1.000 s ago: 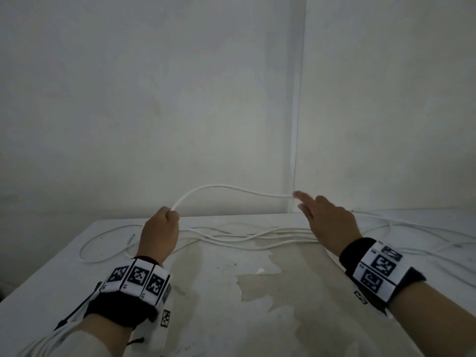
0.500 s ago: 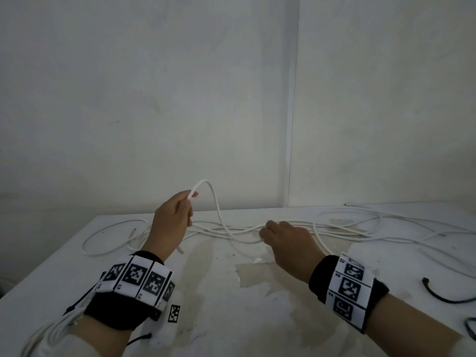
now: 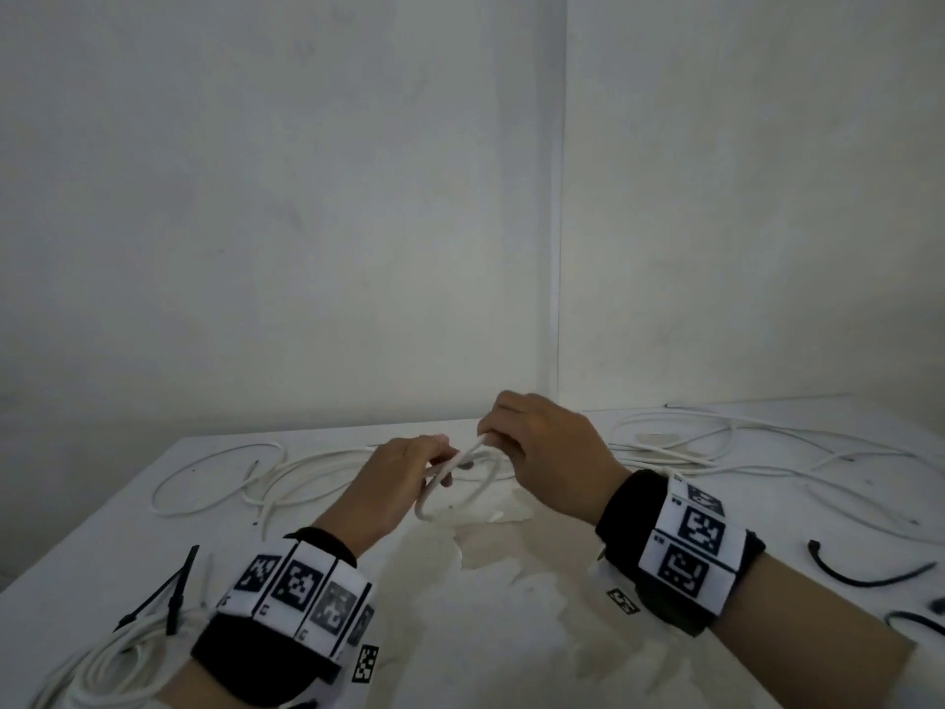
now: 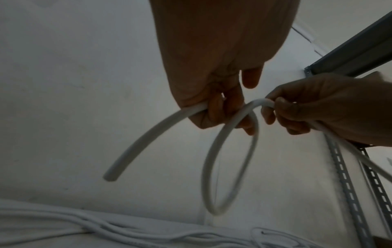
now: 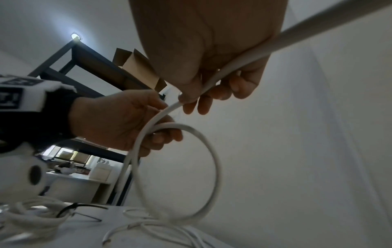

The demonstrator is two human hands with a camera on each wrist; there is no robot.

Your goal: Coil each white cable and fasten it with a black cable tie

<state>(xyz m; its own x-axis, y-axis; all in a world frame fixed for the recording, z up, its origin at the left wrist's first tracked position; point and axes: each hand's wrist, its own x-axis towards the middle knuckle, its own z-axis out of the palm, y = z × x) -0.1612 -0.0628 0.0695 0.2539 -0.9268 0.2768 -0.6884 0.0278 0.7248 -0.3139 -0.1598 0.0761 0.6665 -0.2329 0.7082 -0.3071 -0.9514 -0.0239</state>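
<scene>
Your head camera looks forward and down over both wrists at the white table (image 3: pixel 511 631) and the wall corner behind it. Your left wrist camera sits close under the left hand (image 4: pixel 214 55), facing up along the fingers toward the wall. Your right wrist camera does likewise under the right hand (image 5: pixel 203 42). All three share the cable loop (image 3: pixel 473 496) between your hands.

Dim, flat, greyish light across head view. My hands (image 4: pixel 222 55) backlit, near-silhouette in wrist views. Small bright lamp (image 5: pixel 76 36) glares upper left. Cable loop (image 4: pixel 231 161) motion-blurred. Wide-angle bending at edges.
</scene>
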